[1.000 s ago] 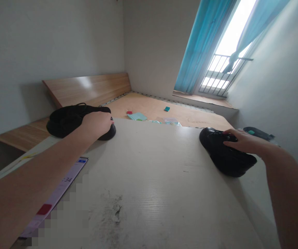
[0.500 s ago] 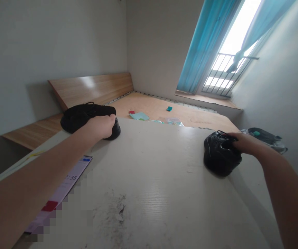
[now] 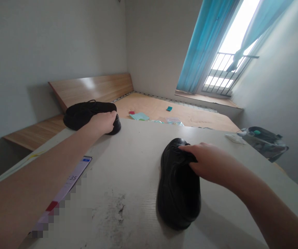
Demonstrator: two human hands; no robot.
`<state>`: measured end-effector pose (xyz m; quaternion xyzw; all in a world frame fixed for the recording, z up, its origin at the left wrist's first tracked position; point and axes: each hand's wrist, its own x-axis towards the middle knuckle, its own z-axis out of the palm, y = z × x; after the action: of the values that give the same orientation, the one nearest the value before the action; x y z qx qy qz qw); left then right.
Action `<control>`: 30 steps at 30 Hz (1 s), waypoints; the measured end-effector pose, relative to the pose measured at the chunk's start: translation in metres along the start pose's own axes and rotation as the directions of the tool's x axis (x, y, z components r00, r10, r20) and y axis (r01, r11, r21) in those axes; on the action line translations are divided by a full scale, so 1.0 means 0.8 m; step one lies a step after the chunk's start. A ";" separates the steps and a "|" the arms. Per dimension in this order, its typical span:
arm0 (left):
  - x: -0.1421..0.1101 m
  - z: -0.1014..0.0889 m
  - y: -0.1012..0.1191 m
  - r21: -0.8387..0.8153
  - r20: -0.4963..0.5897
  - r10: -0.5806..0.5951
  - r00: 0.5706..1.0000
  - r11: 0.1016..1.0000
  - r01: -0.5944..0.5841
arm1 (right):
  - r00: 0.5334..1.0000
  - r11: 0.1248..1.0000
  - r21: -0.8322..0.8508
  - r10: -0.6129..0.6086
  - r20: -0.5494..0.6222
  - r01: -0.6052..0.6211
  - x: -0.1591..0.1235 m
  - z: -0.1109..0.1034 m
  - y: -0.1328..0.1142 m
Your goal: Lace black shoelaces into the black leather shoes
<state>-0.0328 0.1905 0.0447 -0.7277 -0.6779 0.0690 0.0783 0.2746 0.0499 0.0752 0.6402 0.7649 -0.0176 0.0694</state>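
Two black lace-up shoes are at the white table [image 3: 136,155]. At its far left edge, my left hand [image 3: 103,122] grips one black shoe [image 3: 78,116] near the heel end, partly covering it. My right hand [image 3: 206,160] pinches the other black shoe [image 3: 173,186] by its lace area, right of the table's middle. That shoe's opening faces up and its heel points toward me. Whether its sole fully rests on the table I cannot tell. Beneath my left forearm a phone [image 3: 80,169] with a lit screen lies partly hidden.
A small white packet [image 3: 235,138] lies at the table's far right, beside a bag-lined bin [image 3: 264,140]. Beyond the table is a bed board [image 3: 149,102] with a teal box [image 3: 169,108], a pale green packet [image 3: 139,116] and clear plastic bags [image 3: 174,121].
My right hand has brought its shoe left and nearer to me, turning it so the opening shows. The left hand and its shoe have barely shifted.
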 end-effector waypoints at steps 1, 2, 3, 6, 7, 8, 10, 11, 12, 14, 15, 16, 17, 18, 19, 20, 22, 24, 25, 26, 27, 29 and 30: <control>0.000 0.000 0.001 0.005 -0.004 -0.003 1.000 1.000 0.003 | 1.000 1.000 -0.010 -0.023 0.007 0.023 -0.007 0.000 -0.012; -0.001 0.001 0.002 0.010 -0.009 -0.007 1.000 1.000 0.007 | 0.999 0.999 -0.016 -0.049 0.017 0.049 -0.013 -0.001 -0.021; -0.001 0.001 0.002 0.016 -0.014 -0.012 1.000 1.000 0.012 | 0.997 0.997 -0.022 -0.079 0.026 0.080 -0.018 -0.001 -0.028; -0.006 0.000 0.006 0.041 -0.036 -0.017 0.999 0.999 0.019 | 0.985 0.985 -0.018 -0.169 0.035 0.169 -0.027 -0.002 -0.041; -0.010 -0.002 0.008 0.052 -0.046 -0.017 0.999 0.998 0.020 | 0.980 0.981 -0.007 -0.195 0.031 0.195 -0.028 -0.001 -0.043; -0.015 -0.005 0.011 0.062 -0.057 -0.015 0.998 0.998 0.019 | 0.976 0.976 0.010 -0.218 0.026 0.218 -0.030 0.000 -0.045; -0.031 -0.015 0.022 0.077 -0.079 -0.005 0.997 0.997 0.012 | 0.965 0.965 0.047 -0.260 0.016 0.259 -0.034 0.002 -0.048; -0.042 -0.022 0.030 0.076 -0.085 0.013 0.996 0.997 -0.006 | 0.961 0.959 0.063 -0.277 0.009 0.276 -0.037 0.004 -0.048; -0.055 -0.030 0.039 0.072 -0.080 0.053 0.995 0.996 -0.047 | 0.956 0.954 0.077 -0.292 0.002 0.291 -0.040 0.005 -0.049; -0.085 -0.047 0.060 0.044 -0.061 0.183 0.981 0.983 -0.180 | 0.947 0.941 0.101 -0.322 -0.022 0.322 -0.045 0.006 -0.048; -0.102 -0.055 0.070 0.011 -0.033 0.261 0.965 0.965 -0.261 | 0.941 0.933 0.120 -0.338 -0.034 0.339 -0.047 0.006 -0.047; -0.118 -0.062 0.079 -0.034 -0.002 0.343 0.939 0.939 -0.343 | 0.935 0.923 0.148 -0.352 -0.042 0.354 -0.049 0.004 -0.047; -0.133 -0.068 0.086 -0.114 0.027 0.459 0.888 0.884 -0.453 | 0.931 0.913 0.184 -0.363 -0.044 0.364 -0.050 0.002 -0.046; -0.146 -0.073 0.093 -0.302 0.072 0.574 0.816 0.792 -0.531 | 0.931 0.904 0.226 -0.364 -0.037 0.363 -0.051 -0.001 -0.045; -0.157 -0.077 0.097 -0.456 0.115 0.667 0.736 0.694 -0.557 | 0.933 0.896 0.269 -0.360 -0.024 0.353 -0.051 -0.004 -0.044; -0.165 -0.079 0.100 -0.531 0.128 0.686 0.716 0.657 -0.535 | 0.935 0.889 0.310 -0.354 -0.008 0.339 -0.052 -0.007 -0.042; -0.173 -0.080 0.103 -0.573 0.116 0.693 0.711 0.632 -0.522 | 0.939 0.874 0.372 -0.343 0.014 0.314 -0.052 -0.011 -0.038; -0.175 -0.079 0.105 -0.578 0.101 0.688 0.719 0.629 -0.521 | 0.941 0.862 0.403 -0.338 0.007 0.307 -0.052 -0.013 -0.029; -0.175 -0.078 0.106 -0.583 0.092 0.686 0.722 0.625 -0.519 | 0.941 0.858 0.411 -0.339 0.006 0.307 -0.052 -0.013 -0.024; -0.175 -0.077 0.106 -0.594 0.076 0.686 0.723 0.614 -0.519 | 0.940 0.857 0.418 -0.340 0.017 0.302 -0.051 -0.013 -0.019; -0.175 -0.076 0.107 -0.609 0.055 0.691 0.721 0.595 -0.524 | 0.938 0.854 0.426 -0.345 0.035 0.298 -0.051 -0.012 -0.015; -0.177 -0.075 0.109 -0.628 0.019 0.703 0.711 0.562 -0.539 | 0.926 0.842 0.452 -0.369 0.084 0.295 -0.048 -0.012 -0.009; -0.178 -0.075 0.110 -0.629 0.016 0.710 0.704 0.555 -0.545 | 0.917 0.831 0.466 -0.388 0.094 0.304 -0.047 -0.012 -0.008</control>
<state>0.0554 0.0408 0.0843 -0.8927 -0.3603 -0.0200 -0.2701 0.2737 0.0133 0.0893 0.4847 0.8343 -0.2626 -0.0115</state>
